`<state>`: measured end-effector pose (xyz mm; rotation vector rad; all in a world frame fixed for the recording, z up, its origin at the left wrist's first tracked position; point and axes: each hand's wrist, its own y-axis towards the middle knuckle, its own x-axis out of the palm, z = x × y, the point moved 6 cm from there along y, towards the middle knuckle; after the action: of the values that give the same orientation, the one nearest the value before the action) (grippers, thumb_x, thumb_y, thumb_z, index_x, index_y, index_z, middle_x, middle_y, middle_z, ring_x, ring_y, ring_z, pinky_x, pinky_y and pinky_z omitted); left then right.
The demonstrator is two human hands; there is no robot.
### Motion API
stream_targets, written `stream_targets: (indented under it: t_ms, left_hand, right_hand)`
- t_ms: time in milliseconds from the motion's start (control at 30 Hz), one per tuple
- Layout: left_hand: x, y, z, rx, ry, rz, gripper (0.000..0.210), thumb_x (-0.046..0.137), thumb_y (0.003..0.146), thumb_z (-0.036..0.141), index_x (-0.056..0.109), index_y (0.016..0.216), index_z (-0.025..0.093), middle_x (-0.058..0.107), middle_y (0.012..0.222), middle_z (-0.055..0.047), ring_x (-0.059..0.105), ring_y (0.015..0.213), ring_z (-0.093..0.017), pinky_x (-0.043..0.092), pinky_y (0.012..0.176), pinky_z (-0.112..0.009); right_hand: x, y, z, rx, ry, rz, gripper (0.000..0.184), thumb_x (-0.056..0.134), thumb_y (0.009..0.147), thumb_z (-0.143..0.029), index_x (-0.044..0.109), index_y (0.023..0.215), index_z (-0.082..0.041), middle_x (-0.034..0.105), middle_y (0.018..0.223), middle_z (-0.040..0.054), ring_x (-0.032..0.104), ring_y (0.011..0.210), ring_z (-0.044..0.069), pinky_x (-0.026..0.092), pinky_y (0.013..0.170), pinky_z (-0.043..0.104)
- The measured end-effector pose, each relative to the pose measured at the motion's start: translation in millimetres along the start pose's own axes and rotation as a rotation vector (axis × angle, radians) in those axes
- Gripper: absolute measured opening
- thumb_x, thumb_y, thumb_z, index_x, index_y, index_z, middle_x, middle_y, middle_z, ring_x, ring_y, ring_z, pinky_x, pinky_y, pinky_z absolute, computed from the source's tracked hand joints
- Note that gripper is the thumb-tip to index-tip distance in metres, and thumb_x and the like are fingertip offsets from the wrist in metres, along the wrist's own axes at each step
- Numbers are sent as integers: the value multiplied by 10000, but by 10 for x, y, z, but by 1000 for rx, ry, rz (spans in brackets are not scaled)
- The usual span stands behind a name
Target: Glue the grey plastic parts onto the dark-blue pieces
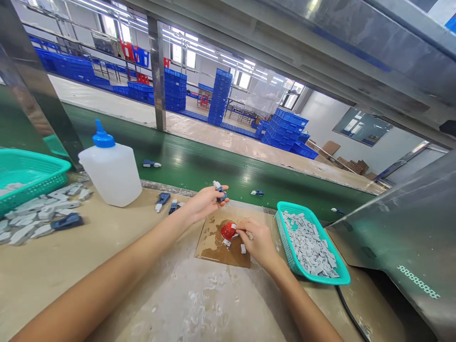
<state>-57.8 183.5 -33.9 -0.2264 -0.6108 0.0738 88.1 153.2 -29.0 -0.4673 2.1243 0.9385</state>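
My left hand (208,203) is closed on a dark blue and grey plastic part (221,192), held near the belt's edge. The fingers of my right hand (257,240) pinch a small light-grey plastic piece (233,227) against a red cap-like object (227,232). That object sits on a wet brown board (221,256). Two more small grey pieces lie on the board, one grey piece (226,242) just below the red object and another grey piece (243,248) near my right wrist. Dark blue parts (163,201) with grey ends rest on the table left of my left hand.
A teal basket (285,242) of small grey pieces stands at right. A white squeeze bottle (112,175) with a blue cap is at left, beside loose grey pieces (42,211) and another teal basket (42,185). Beyond runs a green conveyor belt (199,166) carrying several blue-grey parts.
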Motion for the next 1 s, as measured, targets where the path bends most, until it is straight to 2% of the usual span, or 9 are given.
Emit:
stream_targets:
  t_ms: [133, 233, 400, 533, 667, 733, 833, 933, 1000]
  left_hand:
    - [16, 8, -21, -5, 48, -85, 208, 536, 679, 15, 609, 848, 113, 577, 796, -58, 579, 720, -122, 464, 724, -269]
    - [36, 2, -26, -9, 97, -164, 161, 568, 686, 65, 627, 825, 122, 611, 848, -65, 587, 761, -132, 449, 746, -270]
    - [36, -11, -5, 32, 235, -184, 162, 658, 638, 207, 647, 782, 133, 641, 840, -66, 562, 673, -91, 412, 609, -206]
    - [51, -42, 4, 34, 268, -161, 189, 660, 621, 220, 648, 789, 134, 632, 832, -50, 410, 471, -12, 327, 459, -176]
    - [70, -57, -10, 26, 260, -160, 262, 684, 598, 193, 643, 852, 141, 542, 635, 26, 303, 408, 4, 263, 403, -170]
    - [70, -42, -20, 30, 199, -166, 268, 679, 616, 185, 639, 877, 141, 499, 584, 43, 376, 436, -9, 315, 439, -162]
    - [68, -10, -35, 15, 60, -183, 158, 604, 702, 189, 639, 840, 122, 589, 709, -20, 540, 593, -68, 435, 602, -206]
    - [78, -5, -35, -3, -7, -208, 132, 535, 748, 140, 636, 826, 107, 637, 852, -78, 598, 718, -118, 460, 748, -268]
    - [101, -23, -32, -6, -6, -236, 132, 547, 737, 112, 634, 836, 115, 643, 892, -74, 610, 748, -123, 465, 771, -265]
  right_hand:
    - [-53, 6, -59, -35, 2, 78, 189, 450, 792, -125, 620, 755, -200, 639, 742, 44, 592, 693, 155, 478, 636, 268]
    - [-99, 26, -108, -25, -2, 92, 192, 455, 785, -120, 621, 735, -204, 640, 726, 37, 592, 673, 150, 476, 619, 261]
    - [-223, 58, -151, 48, -7, 121, 178, 477, 768, -126, 634, 711, -189, 648, 723, 40, 597, 676, 155, 477, 612, 257]
    - [-194, 70, -149, 83, -15, 5, 183, 495, 749, -115, 640, 672, -196, 654, 685, 26, 591, 631, 152, 469, 578, 254]
    - [-204, 63, -133, 88, -3, 46, 178, 484, 752, -114, 642, 707, -183, 659, 719, 42, 598, 674, 163, 471, 603, 263]
    - [-177, 62, -128, 88, 5, 15, 174, 493, 743, -114, 639, 680, -185, 656, 695, 36, 596, 653, 160, 469, 595, 261]
    - [-208, 67, -134, 86, 32, 73, 168, 490, 749, -128, 637, 694, -186, 658, 708, 41, 597, 669, 160, 470, 597, 260]
    - [-255, 76, -141, 93, 96, 130, 150, 499, 751, -141, 637, 708, -183, 655, 712, 41, 595, 677, 158, 473, 593, 258]
    - [-296, 77, -131, 119, 143, 165, 134, 519, 740, -138, 635, 689, -181, 650, 703, 38, 591, 671, 154, 477, 595, 259]
